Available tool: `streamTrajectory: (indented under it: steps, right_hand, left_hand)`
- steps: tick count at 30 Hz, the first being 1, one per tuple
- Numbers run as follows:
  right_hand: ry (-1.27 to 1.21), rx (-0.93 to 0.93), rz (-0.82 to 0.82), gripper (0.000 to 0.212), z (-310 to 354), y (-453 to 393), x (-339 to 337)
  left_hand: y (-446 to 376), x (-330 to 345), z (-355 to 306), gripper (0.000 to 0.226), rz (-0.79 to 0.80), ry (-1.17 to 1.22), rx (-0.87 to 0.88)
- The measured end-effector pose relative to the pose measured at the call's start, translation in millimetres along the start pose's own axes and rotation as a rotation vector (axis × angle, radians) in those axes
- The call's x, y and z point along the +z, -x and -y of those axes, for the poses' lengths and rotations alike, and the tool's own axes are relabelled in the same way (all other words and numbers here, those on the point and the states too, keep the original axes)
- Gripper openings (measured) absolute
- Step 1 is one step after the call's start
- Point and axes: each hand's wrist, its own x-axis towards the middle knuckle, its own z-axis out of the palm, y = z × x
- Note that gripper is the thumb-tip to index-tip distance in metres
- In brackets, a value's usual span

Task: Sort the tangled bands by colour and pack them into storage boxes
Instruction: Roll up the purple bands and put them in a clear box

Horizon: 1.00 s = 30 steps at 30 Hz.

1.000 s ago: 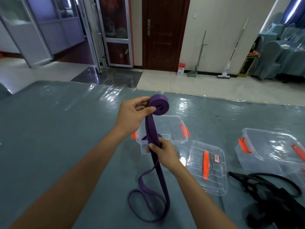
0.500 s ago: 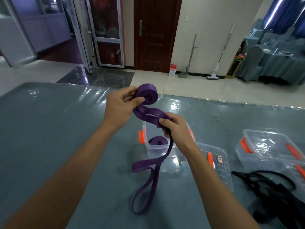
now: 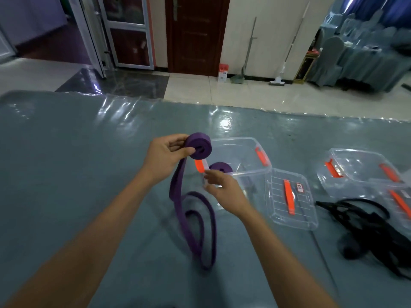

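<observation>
While the left hand [image 3: 165, 155] pinches a partly wound purple roll [image 3: 198, 146] between thumb and fingers, above the near left corner of the open clear box [image 3: 255, 172], the unrolled tail of the same purple band [image 3: 195, 223] hangs from the roll and lies in loose loops on the grey plastic-covered table [image 3: 66, 163]; right hand [image 3: 224, 188] hovers just beside the tail with fingers relaxed and holding nothing, close to the box's orange latch [image 3: 199, 166]; one finished purple roll [image 3: 220, 168] sits inside that box; its lid [image 3: 289, 198] lies flat to the right; a second clear box [image 3: 358, 167] stands farther right, and a heap of black bands [image 3: 367, 223] lies tangled in front of it, well apart from the purple one; band looks flat, wide, rubbery and limp, light enough to dangle without pulling the roll out of the pinch, likely grippy rather than slick; judging by the way the coil holds shape only under the thumb, it would probably spring loose if released; best hold seems across the roll's flat faces, thumb over the centre, with the free hand taking the tail just below the roll to feed it flat and keep tension; risk is a twisted tail winding in crooked
</observation>
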Motion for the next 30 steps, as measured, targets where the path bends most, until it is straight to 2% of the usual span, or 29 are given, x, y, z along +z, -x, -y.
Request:
streamTrajectory:
  steps: [3, 6, 10, 13, 15, 18, 23, 26, 28, 30]
  right_hand:
    - [-0.036, -0.053, -0.098, 0.047, 11, 2, -5]
    - [0.01, -0.133, -0.097, 0.05, 28, 3, -7]
    - [0.207, -0.202, -0.058, 0.05, 39, -2, 1]
    - [0.264, -0.216, -0.029, 0.037, 39, -4, 6]
    - [0.208, -0.186, -0.038, 0.032, 37, -4, 6]
    - [0.064, -0.153, -0.087, 0.03, 36, -4, 3]
    - [-0.488, -0.038, -0.11, 0.031, 36, 1, -6]
    - [-0.701, 0.025, -0.075, 0.03, 31, 2, -5]
    - [-0.736, 0.034, -0.062, 0.033, 30, 1, -2]
    - [-0.545, -0.01, -0.101, 0.034, 31, 1, -1]
  left_hand:
    - [3, -10, 13, 0.04, 0.039, -0.102, -0.027]
    - [8, -17, 24, 0.034, 0.137, -0.258, -0.026]
    - [17, -18, 31, 0.026, 0.326, -0.45, 0.084]
    - [24, -16, 31, 0.031, 0.379, -0.503, 0.175]
    - [27, -14, 31, 0.032, 0.336, -0.429, 0.157]
    - [30, -10, 32, 0.034, 0.22, -0.221, 0.032]
    - [39, -2, 37, 0.038, 0.141, 0.029, -0.067]
    - [40, 4, 34, 0.038, 0.114, 0.101, -0.054]
    - [39, 4, 33, 0.038, 0.109, 0.067, -0.045]
    - [38, 1, 33, 0.04, 0.12, 0.0, -0.036]
